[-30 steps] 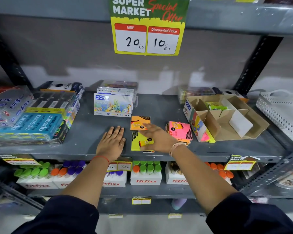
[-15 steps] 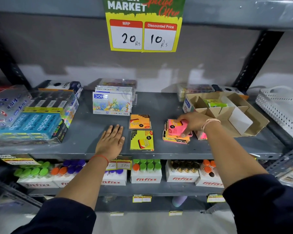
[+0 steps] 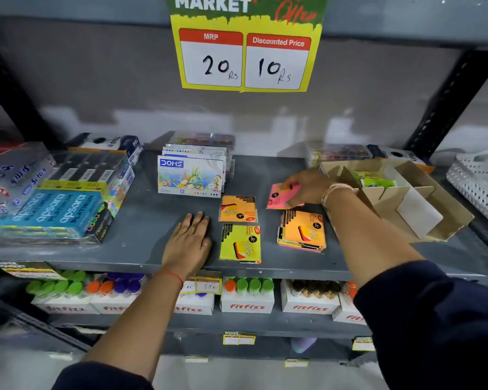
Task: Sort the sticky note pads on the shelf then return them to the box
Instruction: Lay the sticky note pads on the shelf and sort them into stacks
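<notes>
On the grey shelf point(image 3: 141, 220) an orange sticky note pad point(image 3: 238, 209) lies behind a yellow pad point(image 3: 240, 244). To their right sits a stack of pads point(image 3: 303, 231) with an orange one on top. My right hand point(image 3: 307, 187) grips a pink pad point(image 3: 279, 196), lifted and tilted just behind that stack. My left hand point(image 3: 188, 243) rests flat on the shelf, fingers apart, left of the yellow pad. The open cardboard box point(image 3: 423, 218) with dividers stands at the right and holds a green pad point(image 3: 373, 180) in a back compartment.
A Doms pastel box point(image 3: 190, 175) stands behind the pads. Wrapped Apsara pencil packs point(image 3: 57, 209) fill the shelf's left. A white perforated basket point(image 3: 479, 187) is at far right. A price sign point(image 3: 247, 52) hangs above. Fitfizz bottle boxes point(image 3: 247, 301) line the shelf below.
My right hand left the yellow and orange pads, moved right to the stack and lifted the pink pad off it, uncovering an orange pad on top. My left hand stayed put.
</notes>
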### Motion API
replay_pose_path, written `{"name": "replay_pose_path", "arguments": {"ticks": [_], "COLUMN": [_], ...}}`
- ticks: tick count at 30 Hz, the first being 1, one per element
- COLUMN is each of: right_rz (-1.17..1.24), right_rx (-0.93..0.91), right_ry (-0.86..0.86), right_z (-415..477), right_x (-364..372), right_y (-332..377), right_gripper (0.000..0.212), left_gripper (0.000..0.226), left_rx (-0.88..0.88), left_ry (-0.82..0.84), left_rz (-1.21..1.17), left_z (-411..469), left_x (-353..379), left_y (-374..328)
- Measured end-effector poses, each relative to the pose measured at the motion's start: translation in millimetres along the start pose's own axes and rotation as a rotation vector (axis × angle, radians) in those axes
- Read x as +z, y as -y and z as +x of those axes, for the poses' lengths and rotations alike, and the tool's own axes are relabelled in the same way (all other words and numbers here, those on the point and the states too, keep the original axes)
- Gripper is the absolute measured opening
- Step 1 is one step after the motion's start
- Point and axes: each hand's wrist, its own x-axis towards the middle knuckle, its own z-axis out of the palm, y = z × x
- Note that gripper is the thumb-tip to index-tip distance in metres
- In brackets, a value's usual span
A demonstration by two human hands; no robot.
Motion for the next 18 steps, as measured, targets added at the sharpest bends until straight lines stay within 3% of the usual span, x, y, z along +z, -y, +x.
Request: {"name": "replay_pose_path", "arguments": {"ticks": [3,7,14,18], "right_rz": [-0.071,-0.234,-0.163,-0.103], "right_rx": [-0.022,-0.014,0.03,-0.033], "right_ry": [0.068,0.092,0.067,0.027], "right_z": [18,35,37,21], "right_x": [13,27,35,27], "right_y": [3,2,1,-3], "right_gripper": [0.049,0.036,0.036,0.033], "left_gripper": [0.092,0.092,0.091,0.092], "left_rx": [0.009,0.008,0.003,-0.006], "left_ry": [-0.002,-0.004,-0.004,-0.009], "left_rz": [0.005,0.003,-0.001,0.017], "left_z": [1,1,2,2], "left_x": [3,5,6,5], "left_y": [4,5,5,2]}}
